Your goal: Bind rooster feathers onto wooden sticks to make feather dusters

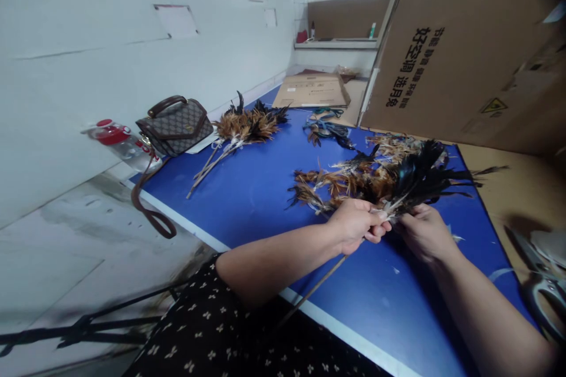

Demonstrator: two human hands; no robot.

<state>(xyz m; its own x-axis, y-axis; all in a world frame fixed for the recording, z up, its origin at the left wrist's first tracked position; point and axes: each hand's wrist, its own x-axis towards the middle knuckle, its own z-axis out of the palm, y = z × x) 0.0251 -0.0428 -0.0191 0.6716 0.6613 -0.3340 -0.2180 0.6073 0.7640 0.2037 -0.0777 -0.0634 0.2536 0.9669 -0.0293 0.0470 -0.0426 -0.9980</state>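
My left hand (359, 225) is closed around the stick (325, 277) of a feather duster, right where the feathers begin. Long black feathers (418, 174) fan out from that spot, and the stick slants down past the table edge. Close beside it, my right hand (427, 232) is pinched at the base of the feathers; what lies between its fingers is hidden. Behind both hands, brown and black feathers (309, 193) lie in strands on the blue table (260, 188). More speckled feathers (393, 144) are heaped farther back.
Finished-looking feather dusters (252, 123) lie at the left beside a patterned handbag (181, 126) and a red-capped bottle (117, 138). Blue-green feathers (327, 128) sit farther back. A large cardboard box (460, 53) stands at right; scissors (546, 300) lie at the right edge.
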